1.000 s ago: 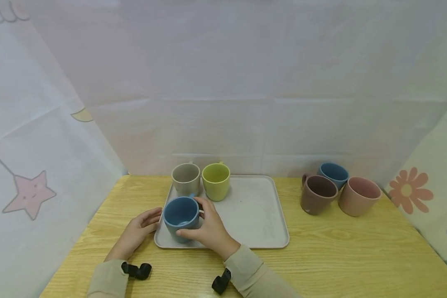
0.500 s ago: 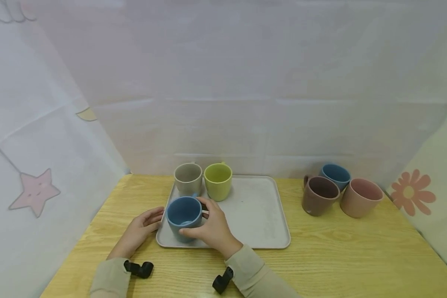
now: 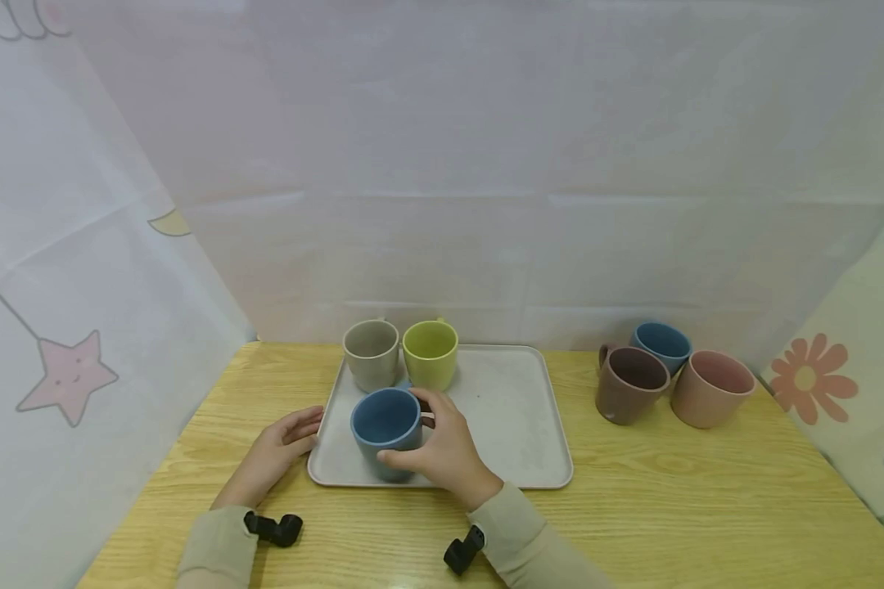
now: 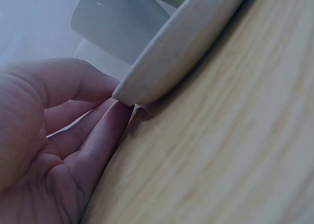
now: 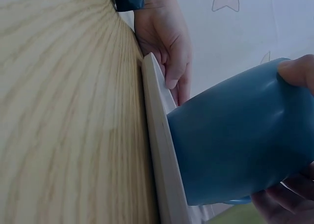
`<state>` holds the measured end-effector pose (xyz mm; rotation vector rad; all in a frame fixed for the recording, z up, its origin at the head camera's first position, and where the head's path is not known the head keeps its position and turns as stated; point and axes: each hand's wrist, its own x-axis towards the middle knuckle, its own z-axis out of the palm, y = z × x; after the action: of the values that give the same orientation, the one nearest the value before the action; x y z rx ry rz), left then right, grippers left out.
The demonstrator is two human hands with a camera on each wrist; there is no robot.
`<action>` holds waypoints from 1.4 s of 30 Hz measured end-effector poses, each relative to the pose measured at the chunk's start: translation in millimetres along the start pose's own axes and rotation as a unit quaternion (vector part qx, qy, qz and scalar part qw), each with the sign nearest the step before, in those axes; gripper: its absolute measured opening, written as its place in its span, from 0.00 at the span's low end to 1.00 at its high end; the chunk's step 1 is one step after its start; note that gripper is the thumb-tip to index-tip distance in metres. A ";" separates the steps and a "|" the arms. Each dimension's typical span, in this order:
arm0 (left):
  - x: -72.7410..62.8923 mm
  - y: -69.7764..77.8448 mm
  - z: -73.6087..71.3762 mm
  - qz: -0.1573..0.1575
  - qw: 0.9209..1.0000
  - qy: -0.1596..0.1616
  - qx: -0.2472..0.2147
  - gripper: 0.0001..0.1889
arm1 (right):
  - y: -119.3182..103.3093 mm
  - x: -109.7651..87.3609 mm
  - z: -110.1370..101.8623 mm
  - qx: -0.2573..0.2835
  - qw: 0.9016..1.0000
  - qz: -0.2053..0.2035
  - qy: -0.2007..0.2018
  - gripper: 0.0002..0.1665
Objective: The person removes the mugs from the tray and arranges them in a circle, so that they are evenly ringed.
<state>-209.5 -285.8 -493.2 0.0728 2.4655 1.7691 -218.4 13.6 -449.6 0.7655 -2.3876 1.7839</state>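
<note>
Near the front edge of the tray (image 3: pixel 516 433), the right hand (image 3: pixel 448 448) holds the blue mug (image 3: pixel 385 429), thumb and fingers clamped on its side. The left hand (image 3: pixel 276 450), fingers slightly bent, touches the tray's left edge. Rightward the room is wide; behind, the grey mug (image 3: pixel 372 358) and green mug (image 3: pixel 430 357) leave little.

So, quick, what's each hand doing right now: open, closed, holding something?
Left hand: touching the edge of the tray; whether it grips can't be told.
Right hand: holding the nearer blue mug.
</note>
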 end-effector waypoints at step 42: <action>0.8 1.1 0.0 -0.007 1.000 -0.009 -0.009 0.31 | 13.8 -84.9 -167.8 -0.117 0.975 -0.053 0.182 0.54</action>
<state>-210.3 -285.3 -492.2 0.0683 2.4325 1.7761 -190.0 199.5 -435.7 0.4794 -2.2107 1.4229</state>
